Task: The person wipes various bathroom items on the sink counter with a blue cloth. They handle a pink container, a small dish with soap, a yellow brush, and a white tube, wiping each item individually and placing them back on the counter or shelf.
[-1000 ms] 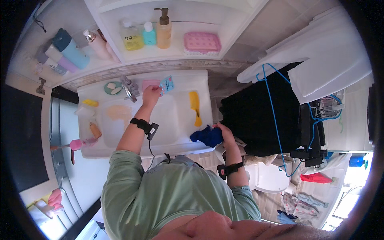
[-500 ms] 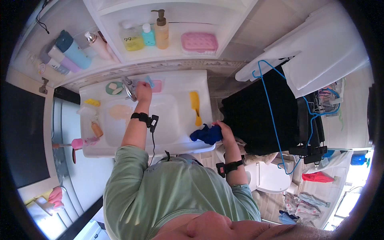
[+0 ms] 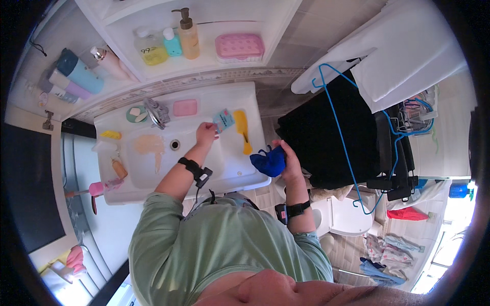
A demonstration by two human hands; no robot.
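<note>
Over the right part of the white sink (image 3: 178,201), my left hand (image 3: 205,133) pinches a small flat light-blue packet (image 3: 223,121) by its edge. Just right of the packet, a yellow comb-like tool (image 3: 241,125) lies on the sink's ledge. My right hand (image 3: 288,162), at the sink's right front corner, grips a bunched dark-blue cloth (image 3: 269,162). Its fingers are partly behind the cloth. To the left of my left hand are the chrome faucet (image 3: 155,113), the drain hole (image 3: 175,145) and a pink soap dish (image 3: 185,107) on the back ledge.
A green dish with soap (image 3: 136,114), a yellow item (image 3: 111,134) and a small orange-brown bottle (image 3: 119,168) sit along the sink's left side. Bottles (image 3: 189,38) and a pink box (image 3: 239,47) stand on the shelf. Black clothing (image 3: 326,132) and a blue hanger (image 3: 337,137) hang at right.
My left hand has moved right from beside the faucet, carrying the light-blue packet off the back ledge. My right hand has lifted the cloth slightly, and the cloth's shape has changed.
</note>
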